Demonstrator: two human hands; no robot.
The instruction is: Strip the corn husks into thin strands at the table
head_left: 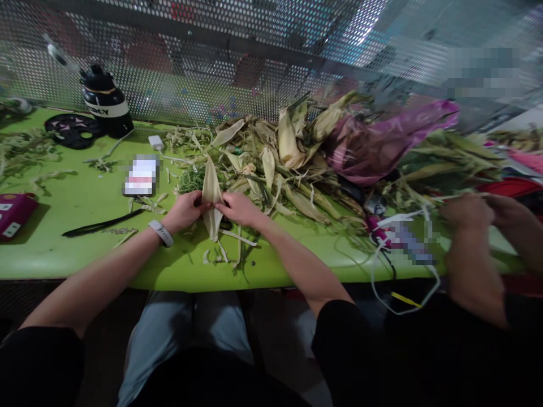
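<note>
Spread upright between my two hands is a pale corn husk [211,183], pointed at its top end. My left hand [186,210], below a white wristband, pinches its left edge. From the other side my right hand [240,208] grips the husk near its middle, thumb on the front. Narrow torn husk strips [237,237] lie on the green table [169,265] just below. Behind my hands sits a small clump of thin green strands [192,180]. A large heap of dried husks [271,164] spreads behind and to the right.
A phone [142,175], a white charger [156,142], a black strap [102,223] and a dark bottle [106,102] are on the left. A purple plastic bag [369,147] rests on the heap. At right, a co-worker's hands [470,212] work beside a white cable [373,277].
</note>
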